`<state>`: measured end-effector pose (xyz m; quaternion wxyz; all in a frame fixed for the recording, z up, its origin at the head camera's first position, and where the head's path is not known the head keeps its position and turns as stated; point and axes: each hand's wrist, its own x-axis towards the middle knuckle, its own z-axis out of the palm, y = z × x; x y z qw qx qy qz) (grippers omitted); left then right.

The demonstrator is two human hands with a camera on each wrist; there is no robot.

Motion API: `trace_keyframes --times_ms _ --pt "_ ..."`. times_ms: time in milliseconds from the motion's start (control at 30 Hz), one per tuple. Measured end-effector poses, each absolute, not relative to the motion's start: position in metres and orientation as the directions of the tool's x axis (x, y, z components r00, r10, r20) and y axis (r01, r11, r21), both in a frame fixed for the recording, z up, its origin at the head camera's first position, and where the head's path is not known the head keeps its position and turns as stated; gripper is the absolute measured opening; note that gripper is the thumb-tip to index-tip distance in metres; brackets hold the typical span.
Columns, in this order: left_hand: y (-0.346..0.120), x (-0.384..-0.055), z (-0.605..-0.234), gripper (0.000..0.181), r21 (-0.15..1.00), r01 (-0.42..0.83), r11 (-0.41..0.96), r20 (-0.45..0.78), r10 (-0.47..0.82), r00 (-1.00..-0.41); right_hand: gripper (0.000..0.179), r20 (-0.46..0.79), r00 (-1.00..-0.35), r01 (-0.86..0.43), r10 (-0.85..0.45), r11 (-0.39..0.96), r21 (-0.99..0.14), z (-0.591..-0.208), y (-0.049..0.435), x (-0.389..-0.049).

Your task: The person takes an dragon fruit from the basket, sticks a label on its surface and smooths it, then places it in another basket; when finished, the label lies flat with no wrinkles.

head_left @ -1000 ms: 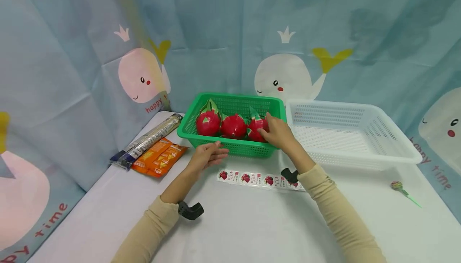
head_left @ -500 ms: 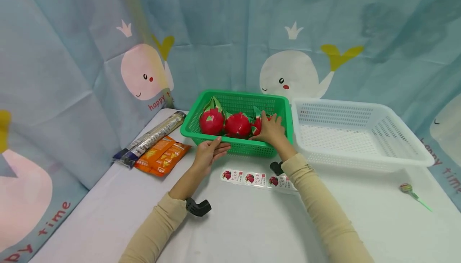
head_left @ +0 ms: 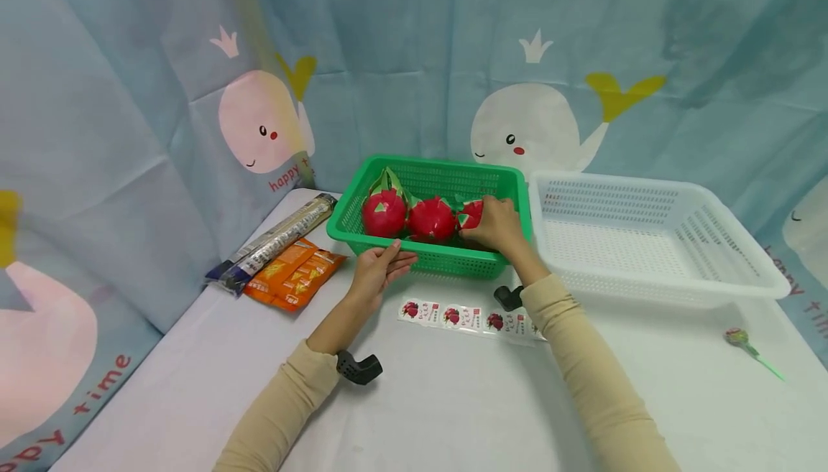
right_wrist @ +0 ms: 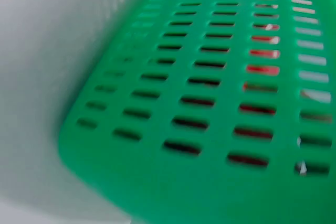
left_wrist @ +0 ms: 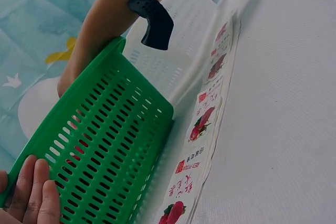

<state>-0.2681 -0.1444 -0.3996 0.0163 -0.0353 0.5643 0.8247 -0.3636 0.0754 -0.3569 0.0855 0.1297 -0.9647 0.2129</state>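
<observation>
Three red dragon fruits with green leafy tips sit in a row in the green basket (head_left: 362, 241) in the head view. My right hand (head_left: 501, 226) reaches over the front rim and grips the right dragon fruit (head_left: 471, 215), covering much of it. Beside it are the middle dragon fruit (head_left: 432, 220) and the left dragon fruit (head_left: 384, 213). At the basket's front left, my left hand (left_wrist: 32, 192) pinches the rim, fingers along the outer wall. In the right wrist view the basket's slotted wall (right_wrist: 210, 103) fills most of the picture, and the hand is hidden.
A white basket (head_left: 656, 291) stands right of the green one. A strip of dragon fruit stickers (head_left: 462, 318) lies in front. To the left are an orange snack packet (head_left: 297, 278) and a long silvery packet (head_left: 278, 242); a lollipop (head_left: 737, 338) lies far right.
My left hand has come up to the basket's rim. My right hand has shifted its hold on the right dragon fruit, whose upright green tip now lies lower.
</observation>
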Motion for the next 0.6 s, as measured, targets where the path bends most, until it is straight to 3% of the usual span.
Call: trace_keyframes --times_ms 233,600 --pt "-0.144 -0.269 -0.399 0.032 0.928 -0.079 -0.365 -0.09 -0.014 -0.996 0.082 0.289 -0.919 -0.376 -0.269 0.82 -0.431 -0.35 0.087 -0.358" --pt "-0.145 -0.271 -0.399 0.031 0.921 -0.089 -0.378 -0.099 -0.006 -0.995 0.075 0.382 -0.854 -0.504 -0.352 0.744 -0.439 -0.326 0.098 -0.336"
